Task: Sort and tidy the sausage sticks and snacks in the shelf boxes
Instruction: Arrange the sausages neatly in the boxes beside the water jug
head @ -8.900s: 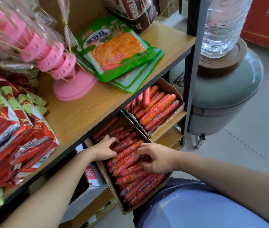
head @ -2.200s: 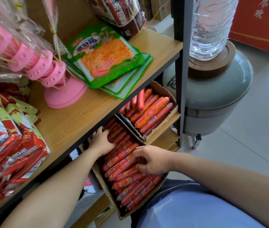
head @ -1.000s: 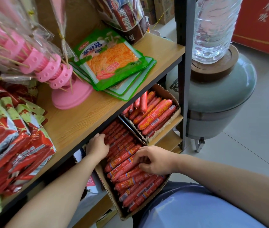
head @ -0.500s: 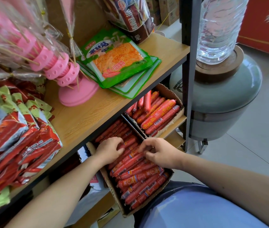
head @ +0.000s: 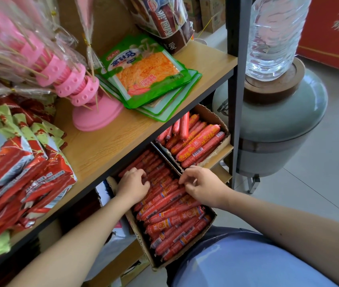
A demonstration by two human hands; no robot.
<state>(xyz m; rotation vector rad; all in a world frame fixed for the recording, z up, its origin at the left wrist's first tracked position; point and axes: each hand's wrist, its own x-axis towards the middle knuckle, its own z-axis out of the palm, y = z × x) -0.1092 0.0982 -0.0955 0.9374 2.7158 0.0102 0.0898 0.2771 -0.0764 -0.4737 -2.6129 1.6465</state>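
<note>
Sausage sticks (head: 170, 216) fill the near cardboard box (head: 131, 221) on the lower shelf (head: 223, 151). Front rows lie parallel, middle ones look skewed. Step: straightening the middle rows. Left hand (head: 133, 183) and right hand (head: 201, 185) both sit on the sticks mid-box, fingers curled; can't tell if either pinches one. Next: square up the skewed sticks, then check the neighbouring box (head: 208, 112), where one thicker sausage stands on end.

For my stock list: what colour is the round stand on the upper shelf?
The stand is pink, seen best in the head view.
</note>
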